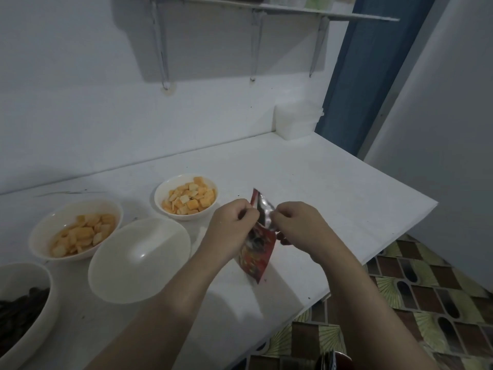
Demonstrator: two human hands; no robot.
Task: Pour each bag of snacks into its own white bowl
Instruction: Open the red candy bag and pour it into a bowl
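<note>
White table [320,182] against a white wall carries four white bowls: two with orange crackers [189,197] [80,233], one empty bowl [138,260], one with dark snacks [21,311]; one red snack bag [257,252], foil inside showing at its torn top, is pinched between left hand [233,222] and right hand [298,225], beside the empty bowl; a white container [296,121] stands at the far corner.

Four bowls [139,259], one bag [257,252].

One head cam only, wide-angle, looking fwd and down from above at the white table [333,188], close over both forearms. Wall and shelf [293,10] up top, tiled floor [426,303] at lower right.
</note>
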